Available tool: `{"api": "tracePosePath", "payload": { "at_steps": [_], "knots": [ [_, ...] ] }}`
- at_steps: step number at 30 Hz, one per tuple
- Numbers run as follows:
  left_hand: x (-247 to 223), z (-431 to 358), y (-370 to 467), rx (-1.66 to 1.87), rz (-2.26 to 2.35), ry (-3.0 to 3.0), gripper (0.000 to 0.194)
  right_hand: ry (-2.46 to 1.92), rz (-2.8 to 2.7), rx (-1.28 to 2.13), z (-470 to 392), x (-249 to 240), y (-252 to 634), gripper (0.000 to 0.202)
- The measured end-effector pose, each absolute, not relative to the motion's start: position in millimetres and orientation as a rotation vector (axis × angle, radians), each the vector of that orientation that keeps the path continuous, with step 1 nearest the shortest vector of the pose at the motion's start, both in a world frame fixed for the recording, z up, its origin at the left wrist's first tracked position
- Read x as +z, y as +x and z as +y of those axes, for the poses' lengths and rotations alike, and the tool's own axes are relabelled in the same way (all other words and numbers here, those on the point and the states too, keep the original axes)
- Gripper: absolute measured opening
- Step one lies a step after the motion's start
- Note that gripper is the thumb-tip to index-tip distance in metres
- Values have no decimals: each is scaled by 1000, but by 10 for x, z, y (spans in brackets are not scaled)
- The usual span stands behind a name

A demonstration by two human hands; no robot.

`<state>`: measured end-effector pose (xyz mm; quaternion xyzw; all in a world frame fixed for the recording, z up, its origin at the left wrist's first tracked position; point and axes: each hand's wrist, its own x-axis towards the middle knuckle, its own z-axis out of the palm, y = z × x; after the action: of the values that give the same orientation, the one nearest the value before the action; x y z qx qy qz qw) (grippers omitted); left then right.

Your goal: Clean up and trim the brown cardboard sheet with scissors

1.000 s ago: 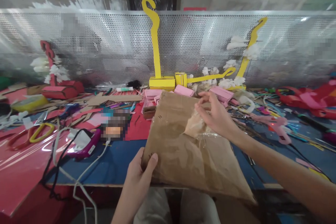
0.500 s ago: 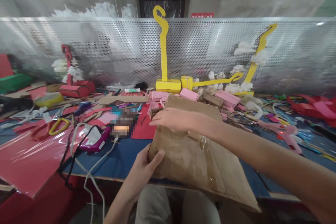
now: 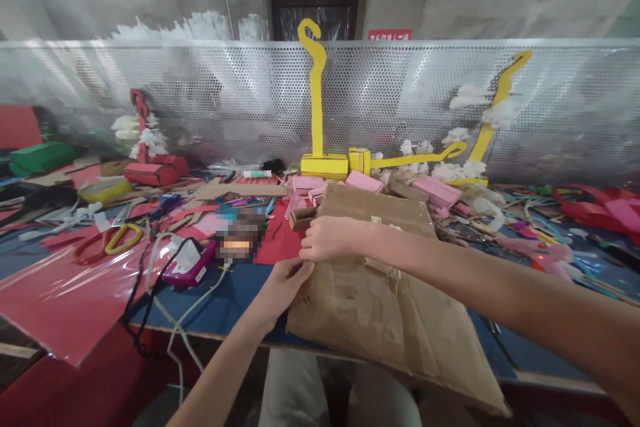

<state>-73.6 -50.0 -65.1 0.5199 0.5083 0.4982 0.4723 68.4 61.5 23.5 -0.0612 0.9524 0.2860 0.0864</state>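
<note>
A large brown cardboard sheet (image 3: 370, 327), creased and patched with clear tape, lies tilted over the table's front edge above my knees. My left hand (image 3: 285, 287) pinches its left edge, thumb on top and fingers underneath. Just beyond, my right hand (image 3: 333, 239) has its fingers curled over the same edge, and the two hands nearly touch. The right forearm crosses the sheet. A small folded cardboard piece (image 3: 303, 217) lies by the right hand's knuckles. Red sheet material (image 3: 275, 240) is partly covered to the left of it.
Yellow hook-topped stands (image 3: 317, 113) rise at the back before a perforated metal screen (image 3: 230, 93). Pink boxes (image 3: 437, 192) sit behind the cardboard. On the left are scissors (image 3: 123, 239), a purple power strip (image 3: 190, 270) and cables; a pink glue gun (image 3: 543, 250) lies right.
My left hand has slid up along the cardboard's left edge towards my right hand. The right hand's fingers, stretched out before, are now curled at that edge. The view has shifted slightly.
</note>
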Motion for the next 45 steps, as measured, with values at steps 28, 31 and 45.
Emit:
{"api": "tracePosePath", "payload": {
  "at_steps": [28,31,45],
  "knots": [
    [-844,-484,-726,1353,1364,1321,39,1278,3275,-142,298,80,1149,26],
    [-836,-492,-706,1362,1388,1339,41,1449,2963,-217,152,228,926,41],
    [-861,-518,-715,1276,1409,1397,46,1180,2740,-665,455,186,645,34]
  ]
}}
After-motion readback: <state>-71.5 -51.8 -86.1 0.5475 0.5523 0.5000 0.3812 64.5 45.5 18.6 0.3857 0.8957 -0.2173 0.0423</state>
